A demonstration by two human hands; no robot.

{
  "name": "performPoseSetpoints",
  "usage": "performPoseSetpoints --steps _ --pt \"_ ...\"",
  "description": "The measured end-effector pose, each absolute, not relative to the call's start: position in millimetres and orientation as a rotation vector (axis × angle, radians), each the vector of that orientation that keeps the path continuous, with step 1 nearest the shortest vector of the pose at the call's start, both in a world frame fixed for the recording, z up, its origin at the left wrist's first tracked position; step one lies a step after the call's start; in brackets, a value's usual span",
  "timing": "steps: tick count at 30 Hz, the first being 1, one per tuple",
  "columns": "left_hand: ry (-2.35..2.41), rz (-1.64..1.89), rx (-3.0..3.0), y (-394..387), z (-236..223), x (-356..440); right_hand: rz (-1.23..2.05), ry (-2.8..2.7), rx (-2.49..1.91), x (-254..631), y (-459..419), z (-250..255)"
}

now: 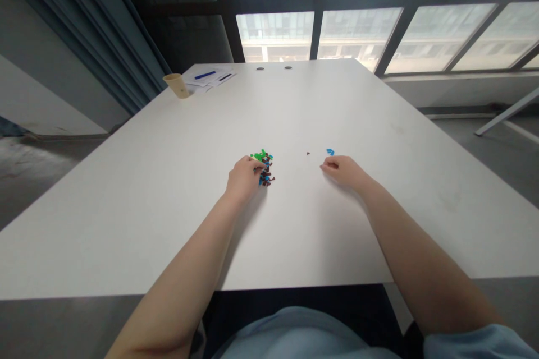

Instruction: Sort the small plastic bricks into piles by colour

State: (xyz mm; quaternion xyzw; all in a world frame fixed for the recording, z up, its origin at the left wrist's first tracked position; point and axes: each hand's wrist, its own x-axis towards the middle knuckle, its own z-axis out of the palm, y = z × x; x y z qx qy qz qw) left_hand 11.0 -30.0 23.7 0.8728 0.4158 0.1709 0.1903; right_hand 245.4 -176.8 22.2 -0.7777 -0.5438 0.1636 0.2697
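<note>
A small heap of tiny green, blue and dark brown pieces (265, 167) lies in the middle of the white table (168, 190). My left hand (244, 177) rests at the heap's left side, its fingers curled and touching the pieces. My right hand (343, 170) lies to the right with its fingers curled in, the fingertips just below a little group of blue pieces (330, 151). A single dark brown piece (307, 153) sits alone between the heap and the blue group. Whether either hand holds a piece is too small to see.
A tan paper cup (178, 85) stands at the table's far left corner, beside sheets of paper with a blue pen (205, 74). Two round cable holes (273, 68) mark the far edge. Large windows rise behind; a curtain hangs at the left.
</note>
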Motion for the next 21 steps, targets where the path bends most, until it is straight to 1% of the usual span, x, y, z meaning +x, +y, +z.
performPoseSetpoints --steps 4,9,17,21 --pt "1.204 0.263 2.592 -37 26 13 0.600 -1.654 -1.989 219 -176 28" --pt "1.228 0.230 2.676 -47 27 18 0.589 -1.729 -1.967 212 -173 25" --pt "1.130 0.420 2.706 -52 21 23 0.546 -1.726 -1.942 213 -172 23" --pt "0.984 0.592 2.484 -49 21 24 0.544 -1.723 -1.949 212 -173 24"
